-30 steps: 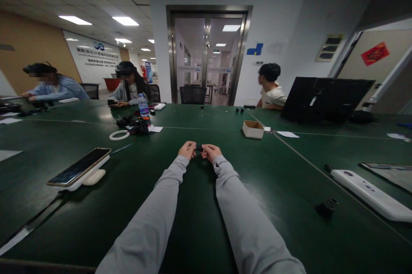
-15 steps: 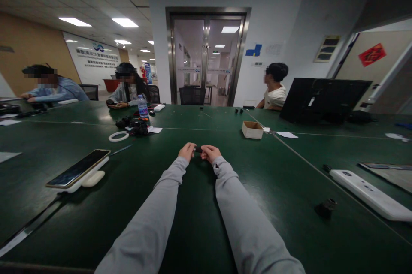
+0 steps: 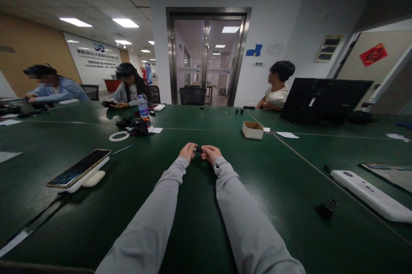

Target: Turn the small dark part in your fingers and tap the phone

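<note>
Both my hands meet over the green table [image 3: 199,188], near its middle. Between them is a small dark cylindrical piece [image 3: 198,150], with a light, metallic-looking bit at its left end. My left hand [image 3: 188,151] pinches that left end. The dark right part is in the fingers of my right hand [image 3: 210,153]. The fingers cover most of the piece, so its exact kind cannot be made out. Beyond my right hand stands a small open cardboard box [image 3: 252,130].
Left of my arms, a phone [image 3: 79,170] rests on a white block. A tape roll [image 3: 119,136], dark tangled gear [image 3: 133,126] and a water bottle [image 3: 143,106] lie farther back. To the right are a black cone-like piece [image 3: 327,209], a white power strip [image 3: 370,194] and a monitor [image 3: 325,100]. Other people sit around.
My hands and the dark piece have hardly moved. The person at the right has turned slightly and shifted a little to the right.
</note>
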The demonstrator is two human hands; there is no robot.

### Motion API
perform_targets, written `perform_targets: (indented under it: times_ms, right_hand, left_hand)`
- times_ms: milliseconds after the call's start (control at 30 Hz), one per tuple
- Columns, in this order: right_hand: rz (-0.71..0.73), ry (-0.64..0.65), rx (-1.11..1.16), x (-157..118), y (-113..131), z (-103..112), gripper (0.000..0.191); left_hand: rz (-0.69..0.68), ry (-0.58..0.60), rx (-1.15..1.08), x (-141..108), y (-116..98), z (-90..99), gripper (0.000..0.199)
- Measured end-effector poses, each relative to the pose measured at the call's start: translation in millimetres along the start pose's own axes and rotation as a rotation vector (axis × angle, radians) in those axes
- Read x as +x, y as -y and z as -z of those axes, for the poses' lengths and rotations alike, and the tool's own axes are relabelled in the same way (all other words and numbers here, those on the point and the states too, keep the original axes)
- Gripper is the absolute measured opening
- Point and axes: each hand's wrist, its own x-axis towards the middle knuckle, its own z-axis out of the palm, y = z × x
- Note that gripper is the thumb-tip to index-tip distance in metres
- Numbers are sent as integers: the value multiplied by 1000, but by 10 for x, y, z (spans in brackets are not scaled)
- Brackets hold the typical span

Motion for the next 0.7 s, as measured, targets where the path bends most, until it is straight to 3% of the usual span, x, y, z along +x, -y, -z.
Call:
perform_targets:
  times_ms: [467, 700]
  right_hand:
    - [4, -1, 5, 25, -23, 11, 11]
    - [13, 2, -4, 47, -53, 29, 12]
  left_hand:
    - [11, 69, 50, -1, -18, 6, 29]
    - [28, 7, 56, -21, -55, -6, 25]
